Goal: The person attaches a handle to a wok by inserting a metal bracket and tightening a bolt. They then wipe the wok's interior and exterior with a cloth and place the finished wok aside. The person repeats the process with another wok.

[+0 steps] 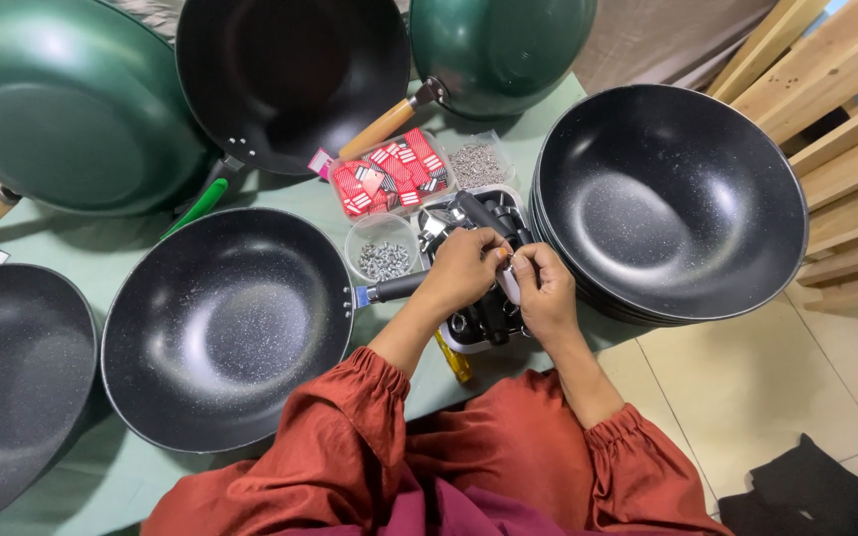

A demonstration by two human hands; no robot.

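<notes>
The person's left hand [464, 266] and right hand [546, 288] meet over a white tray of black handles [494, 323], fingertips pinched together on a small pale part [508, 283] held between them; the part is too small to make out, and both hands are closed narrowly around it; rust-red sleeves [345, 437] run back from the wrists toward the body.

Just to the left of the grip, almost under the left wrist, the stub handle of a black speckled wok [225, 328] points at the hands; its bowl lies open, well to the left; just beyond the left knuckles stands a small clear cup of screws [382, 260]; farther out sit a clear box of red packets [389, 174] and a clear box of small metal pieces [477, 164] side by side.

Close to the right of the grip rises a stack of black woks [669, 203], its rim near the right hand; below the hands, at the edge of the green table [121, 476], a yellow tool handle [455, 359] pokes out from under the left forearm; at the far side, green woks [62, 104] lean bottom-up, and a black wok with a wooden handle [290, 74] sits between them.
</notes>
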